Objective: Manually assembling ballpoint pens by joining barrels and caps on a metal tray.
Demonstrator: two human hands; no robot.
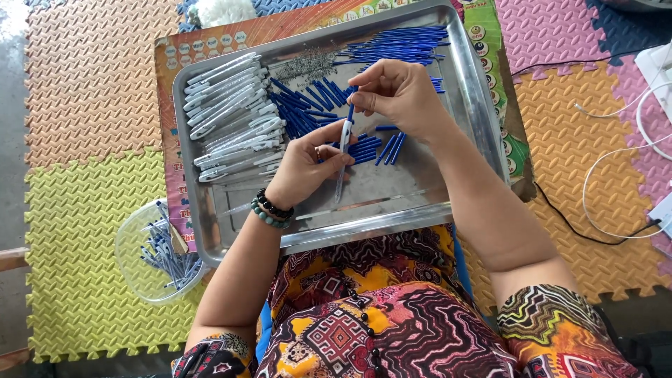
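Observation:
My left hand (308, 164) grips a clear pen barrel (343, 157) held upright over a metal tray (392, 203). My right hand (399, 94) pinches a blue pen part (351, 108) at the barrel's top end. On the tray lie a heap of clear and white pen barrels (231, 112) at the left, blue pen parts (304, 105) in the middle, thin blue refills (402, 42) at the far side and a small pile of metal springs (304, 66).
A clear plastic bowl (136, 245) with several assembled pens sits on the yellow foam mat left of my knee. The tray rests on a printed cardboard sheet (168, 154). White and black cables (616, 161) run over the orange mat at the right.

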